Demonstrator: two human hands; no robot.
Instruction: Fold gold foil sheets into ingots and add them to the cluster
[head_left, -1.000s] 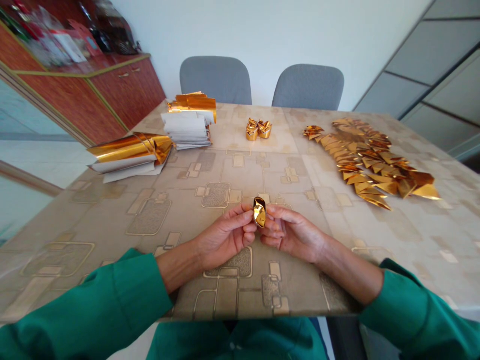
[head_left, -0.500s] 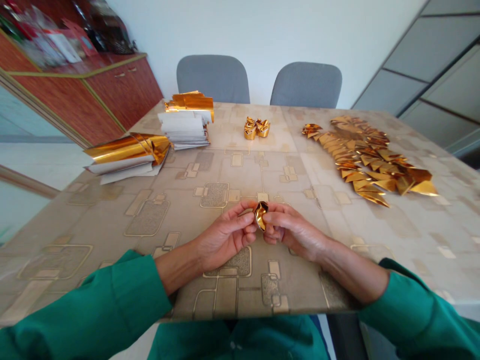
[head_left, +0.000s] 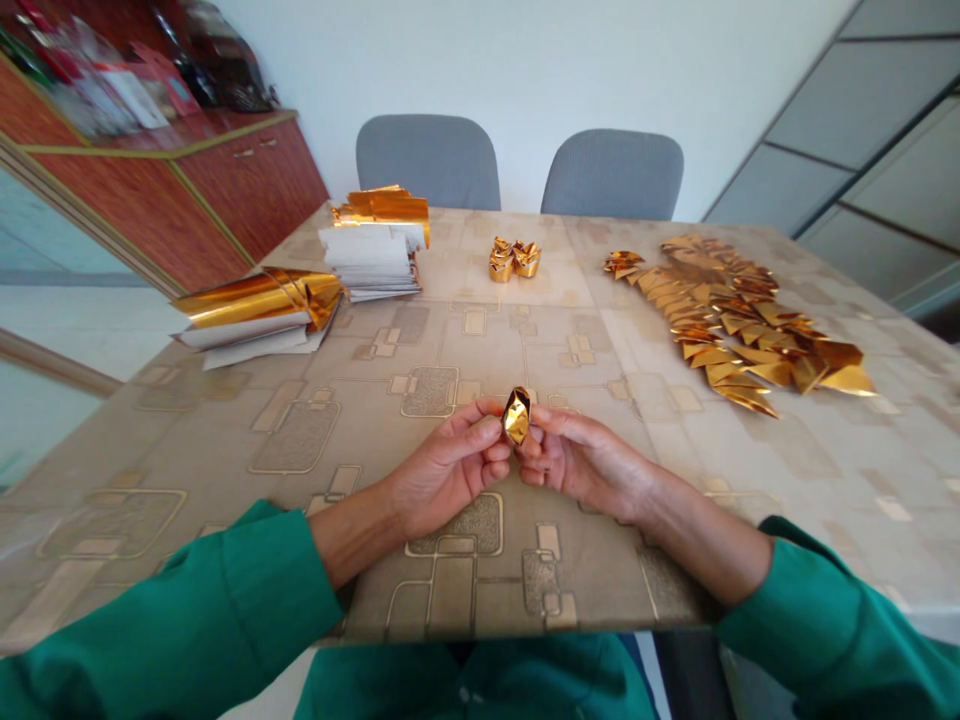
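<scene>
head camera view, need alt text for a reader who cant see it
A left hand and right hand hold a gold foil nugget between their fingertips above a patterned tablecloth, with folded gold foil triangles and foil-topped paper stacks beyond.

2 hands (head_left: 450, 470), 3 foil nuggets (head_left: 517, 416), 2 chairs (head_left: 427, 160), 2 ppr stacks (head_left: 371, 245)
</scene>
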